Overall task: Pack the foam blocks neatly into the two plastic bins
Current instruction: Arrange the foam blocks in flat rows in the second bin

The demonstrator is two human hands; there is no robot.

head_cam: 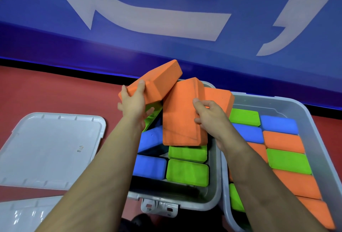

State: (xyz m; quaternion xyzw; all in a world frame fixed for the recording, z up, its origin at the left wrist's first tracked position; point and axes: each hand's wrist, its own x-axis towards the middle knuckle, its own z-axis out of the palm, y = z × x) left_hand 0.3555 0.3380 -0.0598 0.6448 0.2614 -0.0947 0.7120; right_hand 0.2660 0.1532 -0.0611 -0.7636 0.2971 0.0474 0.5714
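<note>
Two grey plastic bins stand side by side. The left bin [215,185] holds blue and green foam blocks, some tilted. The right bin [312,120] holds neat rows of green, blue and orange blocks. My left hand [134,102] grips an orange foam block [161,80] lifted above the left bin's far end. My right hand [207,112] grips a second orange block [180,117], held upright over the left bin. A third orange block [218,96] leans behind my right hand, between the bins.
A grey bin lid [50,148] lies flat on the red floor at the left. Part of another lid [24,215] shows at the bottom left. A blue banner with white lettering [166,18] rises right behind the bins.
</note>
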